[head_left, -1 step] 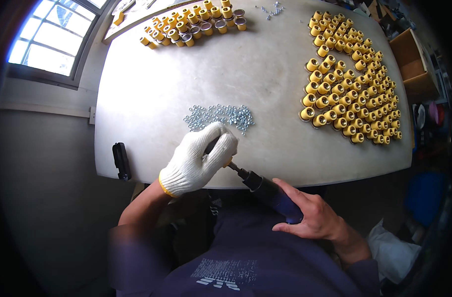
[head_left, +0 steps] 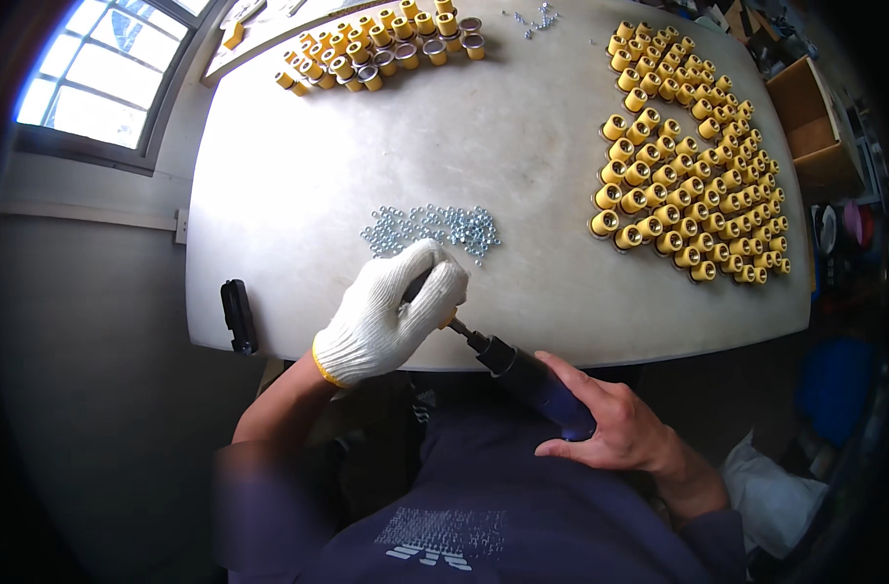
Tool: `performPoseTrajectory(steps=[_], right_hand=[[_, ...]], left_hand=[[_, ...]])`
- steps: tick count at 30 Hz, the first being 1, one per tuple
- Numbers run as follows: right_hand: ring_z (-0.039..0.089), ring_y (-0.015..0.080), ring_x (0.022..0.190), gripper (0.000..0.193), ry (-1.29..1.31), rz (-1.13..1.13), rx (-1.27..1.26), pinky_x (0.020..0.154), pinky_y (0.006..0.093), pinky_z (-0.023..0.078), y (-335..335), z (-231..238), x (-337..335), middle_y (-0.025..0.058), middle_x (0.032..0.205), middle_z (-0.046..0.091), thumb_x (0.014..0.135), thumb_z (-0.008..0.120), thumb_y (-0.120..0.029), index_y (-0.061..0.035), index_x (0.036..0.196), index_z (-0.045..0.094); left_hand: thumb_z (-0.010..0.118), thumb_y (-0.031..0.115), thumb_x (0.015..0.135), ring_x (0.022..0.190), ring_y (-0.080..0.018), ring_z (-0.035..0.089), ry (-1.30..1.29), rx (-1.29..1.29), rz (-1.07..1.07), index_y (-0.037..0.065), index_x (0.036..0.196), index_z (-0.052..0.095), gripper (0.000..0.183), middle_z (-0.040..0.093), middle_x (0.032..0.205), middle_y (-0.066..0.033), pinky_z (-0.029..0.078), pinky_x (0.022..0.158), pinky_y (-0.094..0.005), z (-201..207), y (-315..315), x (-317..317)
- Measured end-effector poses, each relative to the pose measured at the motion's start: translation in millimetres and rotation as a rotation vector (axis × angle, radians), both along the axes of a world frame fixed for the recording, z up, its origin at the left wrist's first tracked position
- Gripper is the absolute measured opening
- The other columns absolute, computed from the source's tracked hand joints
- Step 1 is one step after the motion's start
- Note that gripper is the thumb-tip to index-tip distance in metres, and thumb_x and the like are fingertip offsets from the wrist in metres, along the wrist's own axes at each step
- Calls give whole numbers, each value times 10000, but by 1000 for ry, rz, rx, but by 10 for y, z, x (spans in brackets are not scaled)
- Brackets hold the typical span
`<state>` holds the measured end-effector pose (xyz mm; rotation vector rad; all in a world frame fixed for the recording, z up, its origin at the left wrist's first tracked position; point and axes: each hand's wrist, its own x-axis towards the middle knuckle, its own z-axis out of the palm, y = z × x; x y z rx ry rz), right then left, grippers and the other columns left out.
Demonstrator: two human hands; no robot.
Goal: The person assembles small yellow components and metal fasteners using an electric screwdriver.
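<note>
My left hand (head_left: 391, 316), in a white knit glove with a yellow cuff edge, is closed around a yellow cylindrical part (head_left: 448, 317). Most of that part is hidden by the glove; a bit of yellow and something dark show between the fingers. My bare right hand (head_left: 610, 414) is wrapped around a cordless screwdriver (head_left: 537, 383) with a dark body. Its bit points up and left and meets the yellow part at the glove. Just beyond my left hand lies a loose pile of small shiny metal nuts (head_left: 435, 227).
Many yellow cylindrical parts (head_left: 693, 185) stand in rows at the table's right. Another group (head_left: 367, 54) stands at the far left. A black case (head_left: 238, 316) lies by the left edge of the pale table (head_left: 522, 156). Beyond the right edge is an open wooden box (head_left: 805, 112).
</note>
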<state>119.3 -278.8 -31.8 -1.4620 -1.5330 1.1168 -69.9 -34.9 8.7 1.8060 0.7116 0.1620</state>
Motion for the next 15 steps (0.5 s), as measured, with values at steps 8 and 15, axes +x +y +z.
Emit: performPoseTrajectory(steps=[8, 15], right_hand=[[721, 225, 905, 991, 814, 212, -479, 791, 307, 580, 4, -199, 174, 178, 1171, 694, 823, 915, -219, 5, 1605, 349], [597, 110, 640, 983, 1487, 224, -769, 588, 263, 513, -48, -264, 156, 76, 902, 618, 810, 920, -198, -10, 1595, 359]], left_hand=[[567, 61, 1031, 648, -173, 650, -213, 79, -130, -1, 915, 616, 140, 674, 805, -98, 522, 617, -308, -86, 27, -79], [627, 43, 980, 709, -225, 718, -242, 103, -230, 4, 931, 658, 70, 707, 855, -121, 551, 662, -340, -171, 114, -101]])
